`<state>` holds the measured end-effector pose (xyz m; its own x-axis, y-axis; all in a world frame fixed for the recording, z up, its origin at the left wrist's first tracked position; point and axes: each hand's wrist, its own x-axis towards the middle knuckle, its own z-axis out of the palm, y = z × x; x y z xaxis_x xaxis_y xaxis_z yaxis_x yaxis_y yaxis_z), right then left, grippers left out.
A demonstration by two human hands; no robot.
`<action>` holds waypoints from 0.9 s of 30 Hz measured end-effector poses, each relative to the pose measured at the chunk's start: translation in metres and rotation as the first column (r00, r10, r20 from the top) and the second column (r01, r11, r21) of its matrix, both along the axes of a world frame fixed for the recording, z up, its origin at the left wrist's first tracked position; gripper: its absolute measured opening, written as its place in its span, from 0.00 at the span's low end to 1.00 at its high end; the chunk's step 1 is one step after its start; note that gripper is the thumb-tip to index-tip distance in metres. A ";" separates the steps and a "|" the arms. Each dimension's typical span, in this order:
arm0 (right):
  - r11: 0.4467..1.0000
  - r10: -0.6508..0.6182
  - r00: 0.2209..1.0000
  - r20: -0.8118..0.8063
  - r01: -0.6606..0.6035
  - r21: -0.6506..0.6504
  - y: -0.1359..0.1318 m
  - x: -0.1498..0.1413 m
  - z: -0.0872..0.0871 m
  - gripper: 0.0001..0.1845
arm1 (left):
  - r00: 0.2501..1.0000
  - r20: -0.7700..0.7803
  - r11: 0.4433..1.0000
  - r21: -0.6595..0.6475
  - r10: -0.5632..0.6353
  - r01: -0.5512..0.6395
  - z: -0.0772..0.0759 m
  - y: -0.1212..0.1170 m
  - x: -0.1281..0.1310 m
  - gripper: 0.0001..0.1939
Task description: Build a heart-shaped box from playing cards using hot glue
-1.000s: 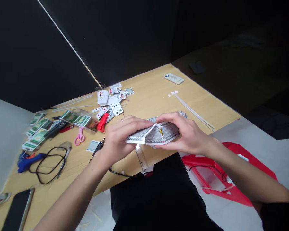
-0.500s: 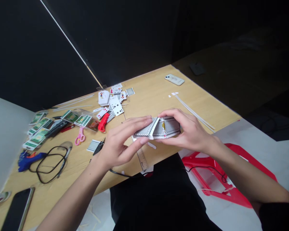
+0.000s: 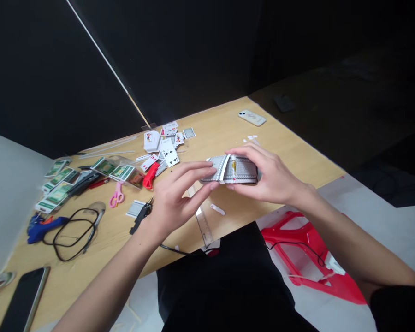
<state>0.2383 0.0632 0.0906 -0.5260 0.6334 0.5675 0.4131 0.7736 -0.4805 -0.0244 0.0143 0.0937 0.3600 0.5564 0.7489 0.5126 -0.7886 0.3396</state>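
Observation:
Between my two hands, above the table's front part, is a folded structure of playing cards (image 3: 244, 169) with grey patterned backs and a white slanting strip across it. My left hand (image 3: 180, 196) grips its left end, fingers on top and thumb below. On the right end, my right hand (image 3: 263, 175) pinches it the same way, fingers over the upper edge and thumb under the lower one. Beneath the hands lie a clear ruler (image 3: 203, 226) and a small white cut piece (image 3: 217, 210). A black tool with a pointed metal tip (image 3: 141, 216) lies beside my left wrist.
Loose playing cards (image 3: 168, 152) and a card stack (image 3: 151, 140) lie at the back. Leftward are pink scissors (image 3: 116, 195), a red-handled tool (image 3: 150, 175), a blue glue gun (image 3: 46, 229) with a looped cable and a dark phone (image 3: 26, 299). A red plastic stool (image 3: 311, 267) stands right.
Both hands have raised the card structure slightly, and it is tilted so more of its patterned side faces me. The view has shifted a little.

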 end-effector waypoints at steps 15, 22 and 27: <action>0.987 -0.154 0.981 -0.120 0.147 -0.066 -0.001 -0.008 0.012 0.31 | 0.975 -0.131 0.927 0.355 0.180 -0.124 -0.009 0.009 0.005 0.27; 0.966 -0.225 0.965 -0.137 0.202 -0.162 -0.018 -0.011 0.025 0.31 | 0.984 -0.113 0.905 0.419 0.139 -0.080 -0.002 0.006 0.008 0.26; 0.961 -0.242 0.961 -0.130 0.220 -0.165 -0.022 -0.013 0.029 0.30 | 0.984 -0.144 0.903 0.427 0.107 -0.035 0.004 0.004 0.007 0.23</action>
